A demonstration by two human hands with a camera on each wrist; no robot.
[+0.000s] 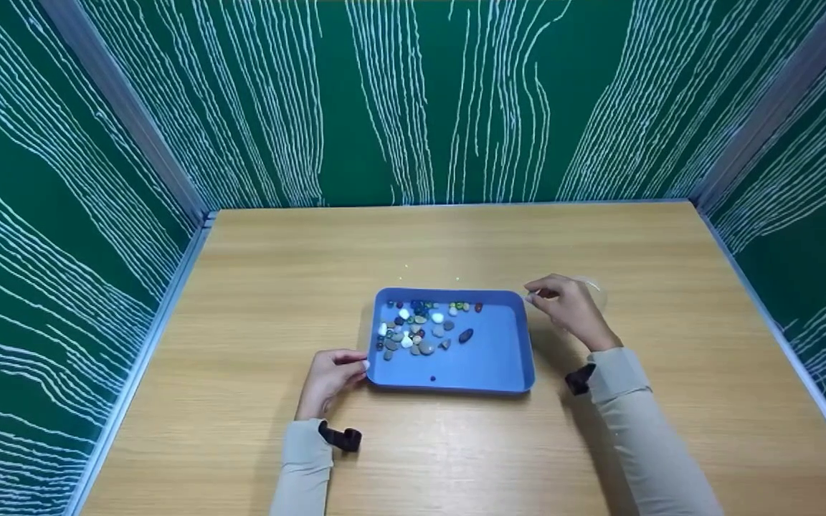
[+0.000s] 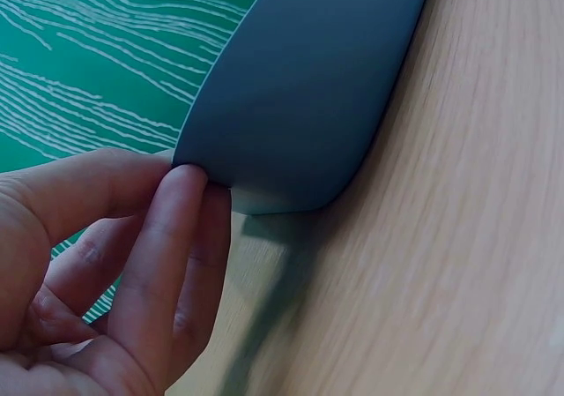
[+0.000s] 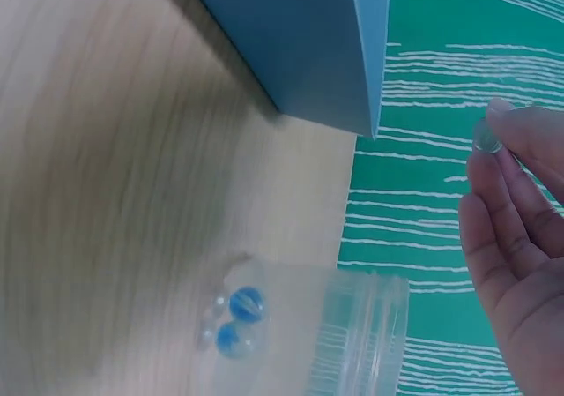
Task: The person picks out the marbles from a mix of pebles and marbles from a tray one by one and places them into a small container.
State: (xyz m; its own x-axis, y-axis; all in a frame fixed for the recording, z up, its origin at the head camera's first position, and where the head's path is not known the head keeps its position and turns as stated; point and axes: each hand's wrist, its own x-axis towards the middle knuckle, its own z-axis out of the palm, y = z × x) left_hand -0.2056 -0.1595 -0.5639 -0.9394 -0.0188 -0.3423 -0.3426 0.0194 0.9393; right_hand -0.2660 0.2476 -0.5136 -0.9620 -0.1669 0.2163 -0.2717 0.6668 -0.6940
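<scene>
A blue tray (image 1: 495,358) holds pebbles, white stones and coloured glass beads (image 1: 419,308), mostly in its left half. The left hand (image 1: 330,374) pinches the tray's near-left corner between thumb and fingers; the left wrist view shows its fingertips on the rim (image 2: 189,171). Just outside the tray's right rim, the right hand (image 1: 567,304) is raised with thumb and fingertips together. They pinch a small clear greenish glass marble (image 3: 486,138). Below that hand stands a clear plastic jar (image 3: 352,325) with blue marbles (image 3: 246,304) and small pearly beads in it.
The tray and jar stand on a light wooden table (image 1: 456,451). Several tiny pale beads (image 1: 406,266) lie beyond the tray. Green panels (image 1: 449,107) with white wavy lines enclose the table's back and sides. A dark red bead (image 1: 433,378) lies near the tray's front wall.
</scene>
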